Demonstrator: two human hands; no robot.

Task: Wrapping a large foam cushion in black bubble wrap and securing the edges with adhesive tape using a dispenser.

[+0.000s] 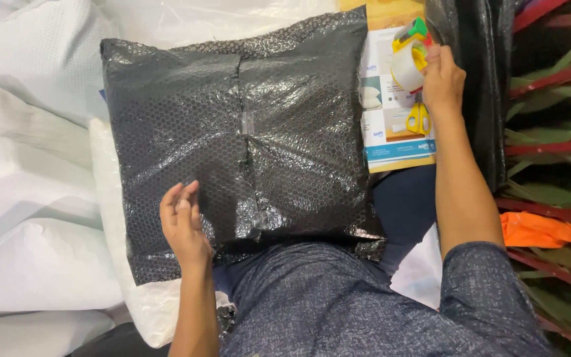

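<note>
Draped across the near edge of the frame, a blue-grey patterned garment (338, 304) covers the lap on which a large parcel wrapped in black bubble wrap (232, 145) rests. From my remote seat I see the left hand (185, 225) lying flat on the parcel's near-left part, fingers held together and slightly raised at the tips, pinching nothing. A taped seam (249, 125) runs down the middle of the wrap, from far to near. At far right, the right hand (443, 79) is curled around a roll of clear tape in a yellow, green and red dispenser (410, 56), held just above a printed cardboard box (391, 125). Yellow-handled scissors (419, 119) lie on that box, just near of the tape. White pillows (34, 172) are stacked at left, beside the parcel. An orange cloth (536, 230) lies at right on a green-and-red mat (556, 99).
</note>
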